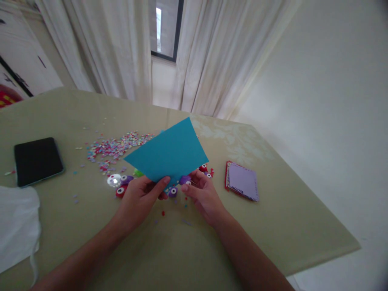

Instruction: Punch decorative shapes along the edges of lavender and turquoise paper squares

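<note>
A sheet of blue paper (171, 151) is raised and tilted above the table. My left hand (144, 194) pinches its lower edge, thumb on the near face. At the paper's lower right edge, my right hand (204, 194) is closed around a small purple craft punch (185, 180). Small holes show along the paper's near edge. Around the hands lie more craft punches: a red one (121, 191), a purple one (126, 179), another purple one (173, 191) and, partly hidden, a green one (138, 173). Red and purple punches lie behind my right hand.
Punched paper bits (117, 147) are scattered behind and left of the paper. A stack of coloured paper (242, 180) with punched edges lies right. On the left are a black-screened tablet or phone (39, 161) and a white cloth-like item (18, 226). Curtains hang behind the table (291, 218).
</note>
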Demonstrator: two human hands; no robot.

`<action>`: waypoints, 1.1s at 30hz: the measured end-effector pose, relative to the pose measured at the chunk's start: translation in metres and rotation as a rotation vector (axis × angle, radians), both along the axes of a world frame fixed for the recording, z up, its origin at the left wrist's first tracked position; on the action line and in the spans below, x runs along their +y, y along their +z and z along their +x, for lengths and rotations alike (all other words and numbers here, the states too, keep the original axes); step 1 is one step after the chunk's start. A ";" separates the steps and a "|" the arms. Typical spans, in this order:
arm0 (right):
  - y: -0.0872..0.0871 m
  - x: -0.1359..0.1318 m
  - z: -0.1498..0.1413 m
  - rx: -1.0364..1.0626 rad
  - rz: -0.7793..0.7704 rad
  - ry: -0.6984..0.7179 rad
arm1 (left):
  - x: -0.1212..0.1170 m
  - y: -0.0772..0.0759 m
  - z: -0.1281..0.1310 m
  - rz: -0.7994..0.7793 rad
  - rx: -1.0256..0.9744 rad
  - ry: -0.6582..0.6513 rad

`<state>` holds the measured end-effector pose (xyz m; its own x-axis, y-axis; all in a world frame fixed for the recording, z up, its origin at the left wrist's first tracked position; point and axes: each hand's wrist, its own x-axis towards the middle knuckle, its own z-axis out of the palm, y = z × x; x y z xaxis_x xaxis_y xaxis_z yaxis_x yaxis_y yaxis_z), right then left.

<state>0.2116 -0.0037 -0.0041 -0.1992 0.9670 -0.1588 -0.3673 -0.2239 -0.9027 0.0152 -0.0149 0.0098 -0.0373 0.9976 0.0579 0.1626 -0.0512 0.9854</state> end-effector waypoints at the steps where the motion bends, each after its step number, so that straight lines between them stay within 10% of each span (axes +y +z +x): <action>1: 0.000 0.000 0.000 0.005 -0.017 0.008 | 0.000 0.000 0.000 -0.002 0.003 -0.007; 33: -0.010 -0.004 -0.007 -0.185 -0.073 0.028 | -0.002 -0.012 0.007 -0.010 -0.029 -0.103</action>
